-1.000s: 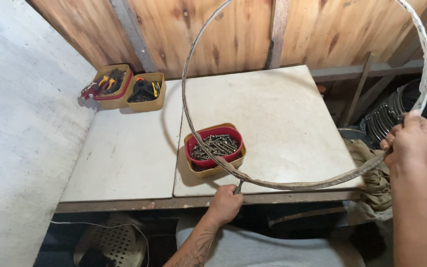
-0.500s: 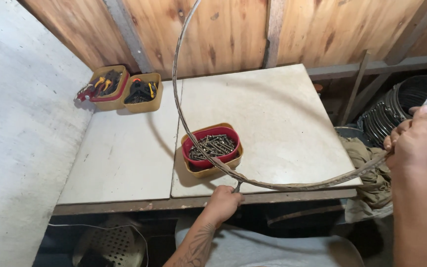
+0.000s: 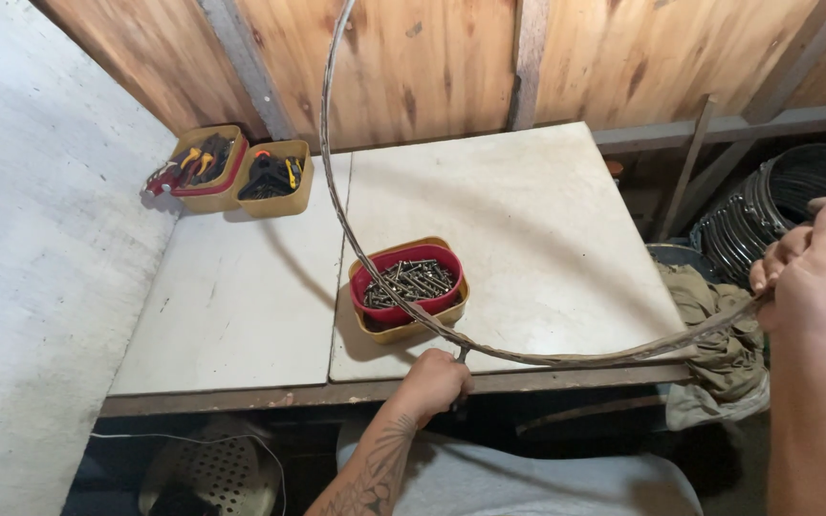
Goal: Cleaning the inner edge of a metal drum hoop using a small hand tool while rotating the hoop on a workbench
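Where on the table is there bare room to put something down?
The left slab is bare from the two tool boxes at the back to the front edge. The right slab is bare behind the red tub of screws. The front right is crowded: metal hoop, left hand, right hand.

A reddish-brown wooden plank wall (image 3: 432,67) fills the top of the frame. A grey concrete wall (image 3: 21,248) runs down the left. Centre stands a pale, two-slab stone-topped workbench (image 3: 241,296), evenly lit.
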